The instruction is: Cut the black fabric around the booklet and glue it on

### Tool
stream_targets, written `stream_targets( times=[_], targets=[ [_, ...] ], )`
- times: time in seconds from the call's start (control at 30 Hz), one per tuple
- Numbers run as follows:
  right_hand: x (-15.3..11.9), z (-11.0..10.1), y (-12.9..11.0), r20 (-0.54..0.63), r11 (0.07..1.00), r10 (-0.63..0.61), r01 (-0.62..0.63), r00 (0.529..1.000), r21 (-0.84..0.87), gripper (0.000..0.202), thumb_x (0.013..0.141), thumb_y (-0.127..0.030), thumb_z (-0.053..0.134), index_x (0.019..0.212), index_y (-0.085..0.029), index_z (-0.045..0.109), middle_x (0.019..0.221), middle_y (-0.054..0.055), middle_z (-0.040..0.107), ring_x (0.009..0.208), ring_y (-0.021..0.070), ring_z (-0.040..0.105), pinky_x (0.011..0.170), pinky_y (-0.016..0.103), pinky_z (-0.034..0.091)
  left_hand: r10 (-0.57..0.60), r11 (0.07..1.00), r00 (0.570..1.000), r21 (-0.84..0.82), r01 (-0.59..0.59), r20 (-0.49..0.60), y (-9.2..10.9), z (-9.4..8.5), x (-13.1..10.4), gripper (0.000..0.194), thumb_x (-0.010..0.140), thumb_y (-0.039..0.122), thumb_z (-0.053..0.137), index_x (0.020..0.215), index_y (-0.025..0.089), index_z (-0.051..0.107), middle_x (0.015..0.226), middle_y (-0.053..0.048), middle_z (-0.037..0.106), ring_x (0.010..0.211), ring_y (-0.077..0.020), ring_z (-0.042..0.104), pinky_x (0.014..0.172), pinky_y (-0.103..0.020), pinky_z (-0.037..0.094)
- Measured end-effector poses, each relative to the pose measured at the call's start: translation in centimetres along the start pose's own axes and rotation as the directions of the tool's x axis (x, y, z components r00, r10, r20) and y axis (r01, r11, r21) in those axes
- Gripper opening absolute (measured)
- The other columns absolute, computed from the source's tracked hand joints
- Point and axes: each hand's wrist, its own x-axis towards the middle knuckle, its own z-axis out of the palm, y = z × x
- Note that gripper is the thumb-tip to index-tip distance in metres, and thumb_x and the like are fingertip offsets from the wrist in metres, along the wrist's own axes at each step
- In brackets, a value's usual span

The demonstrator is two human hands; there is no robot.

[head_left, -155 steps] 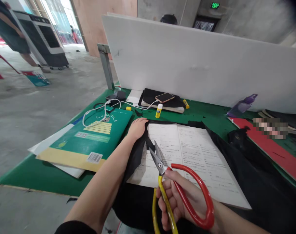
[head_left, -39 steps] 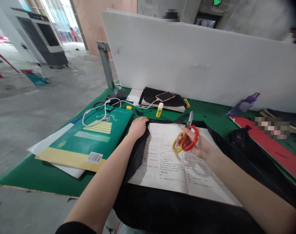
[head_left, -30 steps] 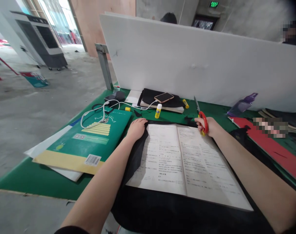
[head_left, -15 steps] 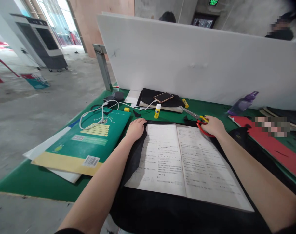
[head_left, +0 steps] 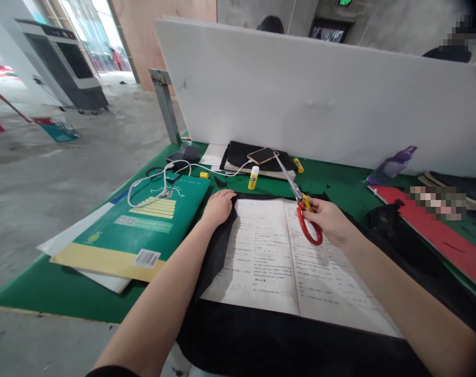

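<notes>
My right hand [head_left: 324, 220] is closed round the handles of the scissors [head_left: 296, 191], above the right page of an open book [head_left: 261, 256]. The red handle loop hangs over the print and the blades point up and away, toward a phone [head_left: 262, 156]. The book lies on black cloth [head_left: 261, 335] that shows along its edges. At the top left corner of the book, my left hand [head_left: 219, 207] rests on the black cloth, its fingers together and tips partly hidden. A glue stick [head_left: 253, 178] stands without its cap just beyond the book.
A green book [head_left: 144, 225] with a white cable lies at the left. The phone sits on a black-covered book behind the glue stick. At the right are a purple bottle [head_left: 393, 165] and a red board [head_left: 438, 235]. A white panel [head_left: 301, 94] stands along the back.
My right hand has moved left with the scissors, from the book's top right corner to over the right page. The scissors now point more steeply away. My left hand has stayed in place.
</notes>
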Motion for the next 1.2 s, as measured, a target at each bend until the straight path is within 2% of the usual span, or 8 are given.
stream_targets(
  times=[0.13,0.3,0.43,0.53,0.7,0.9,1.07,1.2],
  targets=[
    [-1.8,1.5,-0.5,0.182,0.997,0.025,-0.038,0.983,0.067,0.033,0.060,-0.032,0.078,0.084,-0.020,0.059,0.077,-0.002,0.060,0.071,0.0130,0.058,0.069,0.027,0.048,-0.011,1.000,1.000,-0.001,0.011,0.009,0.1,-0.1,0.0,0.038,0.087,0.012,0.039,0.118,0.019,0.060,0.129,-0.005,0.058,0.120,-0.0204,0.050,0.106,-0.037,0.036],
    [-4.3,2.8,-1.8,0.274,0.993,0.095,-0.072,0.957,-0.093,0.035,0.068,-0.042,0.074,0.089,-0.019,0.058,0.082,0.002,0.061,0.076,0.0157,0.057,0.064,0.026,0.044,-0.014,1.000,1.000,-0.002,0.014,0.016,0.4,-0.5,-0.1,0.038,0.087,0.012,0.038,0.118,0.018,0.060,0.129,-0.006,0.058,0.121,-0.0206,0.050,0.106,-0.038,0.037],
    [-6.0,3.5,-2.2,0.279,0.954,0.116,-0.028,0.953,-0.300,0.034,0.072,-0.050,0.069,0.081,-0.019,0.056,0.068,-0.001,0.055,0.057,0.0116,0.049,0.051,0.024,0.035,-0.002,1.000,1.000,-0.018,0.003,0.022,0.4,-0.6,-0.2,0.039,0.087,0.011,0.037,0.118,0.019,0.060,0.129,-0.007,0.058,0.121,-0.0215,0.049,0.106,-0.039,0.036],
    [-6.8,3.9,-1.9,0.268,0.928,0.193,-0.086,0.944,-0.363,0.037,0.071,-0.054,0.068,0.077,-0.019,0.056,0.061,-0.001,0.054,0.052,0.0118,0.048,0.048,0.025,0.035,-0.010,0.999,1.000,-0.043,0.011,0.015,0.4,-0.7,-0.1,0.041,0.086,0.009,0.039,0.121,0.018,0.057,0.129,-0.008,0.058,0.121,-0.0219,0.050,0.105,-0.039,0.037],
    [-8.1,4.8,-1.5,0.306,0.951,0.260,-0.188,0.916,-0.244,0.039,0.072,-0.056,0.065,0.072,-0.019,0.054,0.057,-0.002,0.053,0.048,0.0106,0.049,0.052,0.027,0.043,-0.083,0.995,0.996,-0.056,0.081,-0.028,1.3,-1.1,-0.3,0.048,0.083,0.011,0.045,0.131,0.011,0.046,0.132,-0.015,0.051,0.120,-0.0247,0.050,0.102,-0.036,0.040],
    [-9.2,4.8,-2.4,0.357,0.960,0.280,-0.258,0.891,-0.111,0.037,0.071,-0.054,0.068,0.074,-0.019,0.054,0.060,-0.003,0.052,0.048,0.0088,0.051,0.058,0.029,0.050,-0.238,0.946,0.966,0.201,0.253,-0.096,3.6,-2.2,-2.3,0.037,0.086,0.023,0.046,0.121,0.012,0.051,0.114,-0.018,0.058,0.110,-0.0339,0.051,0.087,-0.046,0.045],
    [-9.3,4.1,-2.5,0.344,0.961,0.275,-0.265,0.898,-0.078,0.038,0.068,-0.054,0.070,0.074,-0.020,0.054,0.059,-0.002,0.052,0.049,0.0099,0.051,0.054,0.028,0.049,-0.252,0.926,0.965,0.272,0.263,-0.073,4.8,-2.8,-3.6,0.028,0.086,0.030,0.048,0.104,0.012,0.058,0.108,-0.019,0.059,0.108,-0.0354,0.050,0.086,-0.047,0.044],
    [-9.5,3.6,-2.0,0.346,0.966,0.255,-0.254,0.903,-0.050,0.037,0.070,-0.054,0.069,0.074,-0.020,0.054,0.057,-0.003,0.051,0.050,0.0107,0.052,0.054,0.029,0.049,-0.244,0.946,0.967,0.202,0.253,-0.068,4.9,-2.2,-4.1,0.036,0.086,0.031,0.049,0.115,0.011,0.054,0.119,-0.018,0.059,0.115,-0.0323,0.049,0.094,-0.045,0.042]
  ],
)
